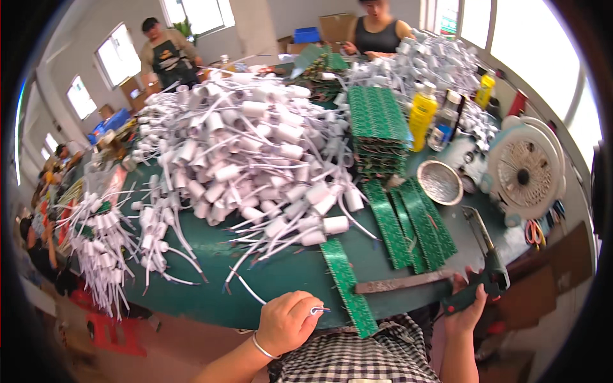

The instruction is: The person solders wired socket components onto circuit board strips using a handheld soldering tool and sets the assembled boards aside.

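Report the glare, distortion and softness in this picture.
Head view: the right-hand windows are blown out to white; head view: the fisheye bows the front edge of the green table, and the picture's rim falls to black; head view: the far co-worker at upper left looks soft, lacking fine detail.

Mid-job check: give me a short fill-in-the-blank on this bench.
1. The ____ hand holds a white cable.
2. The tool is in the ____ hand.
3. The bottle just right of the board stack is coloured ____.
4. The strips in front of that stack are coloured ____.

Missing words: left; right; yellow; green.
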Available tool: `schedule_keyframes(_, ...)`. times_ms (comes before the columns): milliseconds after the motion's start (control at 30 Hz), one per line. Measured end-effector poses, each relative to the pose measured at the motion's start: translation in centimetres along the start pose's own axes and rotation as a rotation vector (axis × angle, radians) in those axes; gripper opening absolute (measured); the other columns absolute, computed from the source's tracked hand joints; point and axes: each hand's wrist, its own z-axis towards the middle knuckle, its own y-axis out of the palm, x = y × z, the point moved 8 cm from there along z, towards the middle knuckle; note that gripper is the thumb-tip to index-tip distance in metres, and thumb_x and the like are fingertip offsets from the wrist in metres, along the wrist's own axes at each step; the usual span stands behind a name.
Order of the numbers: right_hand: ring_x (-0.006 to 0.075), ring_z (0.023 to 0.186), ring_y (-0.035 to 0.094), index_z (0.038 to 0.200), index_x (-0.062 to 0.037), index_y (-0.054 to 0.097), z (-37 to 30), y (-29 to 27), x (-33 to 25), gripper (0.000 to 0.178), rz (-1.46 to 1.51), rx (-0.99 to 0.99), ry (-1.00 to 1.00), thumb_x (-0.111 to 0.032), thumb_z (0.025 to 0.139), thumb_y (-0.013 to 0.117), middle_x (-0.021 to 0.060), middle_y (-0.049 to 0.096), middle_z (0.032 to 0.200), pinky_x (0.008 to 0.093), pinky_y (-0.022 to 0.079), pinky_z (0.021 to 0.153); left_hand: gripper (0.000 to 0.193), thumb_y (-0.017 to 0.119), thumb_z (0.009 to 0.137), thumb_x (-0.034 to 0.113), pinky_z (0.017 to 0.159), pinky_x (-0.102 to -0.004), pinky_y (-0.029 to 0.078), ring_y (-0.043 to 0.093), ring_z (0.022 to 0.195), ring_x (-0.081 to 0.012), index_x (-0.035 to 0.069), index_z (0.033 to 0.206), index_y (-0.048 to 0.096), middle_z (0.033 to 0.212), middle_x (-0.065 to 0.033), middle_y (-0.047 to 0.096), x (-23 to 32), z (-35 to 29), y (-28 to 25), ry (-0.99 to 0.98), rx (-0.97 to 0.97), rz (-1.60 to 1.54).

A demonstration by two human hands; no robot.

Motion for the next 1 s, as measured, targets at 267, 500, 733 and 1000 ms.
schedule_keyframes(267, 0.0281, 0.074, 0.064, 0.1, 0.0054, 0.056, -7.4, 6.4, -2.6, 0.024, -0.248, -0.213, 0.184, -0.001, 0.078, 0.049, 0.0157, 0.063, 0.085, 0.0463, 0.052, 0.084, 0.011, 0.065, 0.079, 0.007, 0.052, -0.0332, 0.048, 0.059, 0.059, -0.0244, 0.007, 0.089, 0.061, 0.081, -0.0069, 0.061, 3.4, -0.1, 4.0, -0.105, -0.094, -0.256)
schedule_keyframes(500, 0.0108, 0.09, 0.06, 0.106, 0.0009, 0.058, -11.0, 10.2, 4.2, 0.029, -0.552, -0.624, 0.504, -0.006, 0.081, 0.07, 0.0042, 0.064, 0.097, 0.0268, 0.049, 0.08, 0.011, 0.066, 0.077, 0.005, 0.054, -0.0349, 0.049, 0.061, 0.063, -0.0264, 0.007, 0.087, 0.062, 0.082, -0.0082, 0.061, 6.5, -0.1, 5.1, -0.04, -0.068, -0.338)
schedule_keyframes(733, 0.0103, 0.083, 0.058, 0.1, -0.0024, 0.061, -11.3, 11.2, 4.3, 0.02, -0.506, -0.627, 0.367, -0.007, 0.081, 0.068, 0.0023, 0.063, 0.09, 0.0265, 0.048, 0.075, 0.012, 0.066, 0.077, 0.006, 0.056, -0.0361, 0.049, 0.061, 0.065, -0.0268, 0.008, 0.088, 0.062, 0.084, -0.0069, 0.061, 7.2, -0.5, 6.2, 0.005, -0.119, -0.328)
schedule_keyframes(1000, 0.0115, 0.083, 0.059, 0.099, -0.002, 0.061, -11.4, 11.5, 4.8, 0.021, -0.566, -0.636, 0.346, -0.006, 0.08, 0.068, 0.0036, 0.063, 0.09, 0.0275, 0.049, 0.075, 0.013, 0.067, 0.076, 0.011, 0.055, -0.0355, 0.049, 0.061, 0.063, -0.0253, 0.009, 0.088, 0.062, 0.084, -0.0056, 0.062, 7.1, -0.8, 6.4, 0.068, -0.245, -0.217)
